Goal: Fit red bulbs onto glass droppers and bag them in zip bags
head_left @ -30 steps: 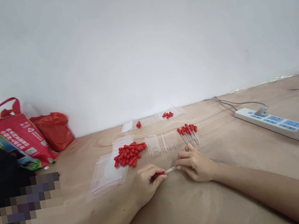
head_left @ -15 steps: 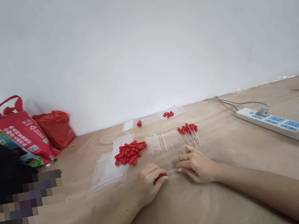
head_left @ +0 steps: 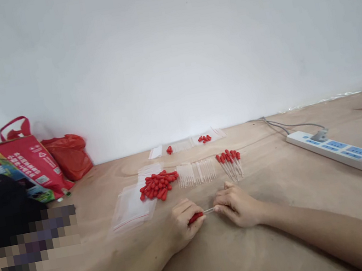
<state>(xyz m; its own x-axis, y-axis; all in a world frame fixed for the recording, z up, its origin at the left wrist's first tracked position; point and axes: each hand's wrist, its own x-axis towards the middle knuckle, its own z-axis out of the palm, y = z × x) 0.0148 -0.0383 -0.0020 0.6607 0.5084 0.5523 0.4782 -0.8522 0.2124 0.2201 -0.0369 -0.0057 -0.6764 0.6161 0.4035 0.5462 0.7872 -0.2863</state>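
My left hand (head_left: 184,222) is closed round a red rubber dropper bulb (head_left: 195,217). A thin clear dropper tube (head_left: 208,210) runs from the bulb's end across to my right hand (head_left: 238,205), whose fingertips pinch its other end. How deep the tube sits in the bulb is hidden by my fingers. Beyond my left hand lies a pile of red bulbs (head_left: 156,185), partly on clear zip bags (head_left: 133,204). Right of it, clear tubes (head_left: 196,173) lie side by side in a row. Past my right hand are several droppers with red bulbs on their tubes (head_left: 229,159).
Farther back lie more red bulbs (head_left: 204,139), thin tubes (head_left: 182,146) and small plastic bags (head_left: 217,133) near the wall. A white power strip (head_left: 341,149) with plugs and cables stands at the right. Red bags (head_left: 32,164) and a black bag (head_left: 2,213) crowd the left.
Both hands have shifted slightly toward me, my right hand most. More of the red bulb shows between my left fingers. The bulb and tube are still held.
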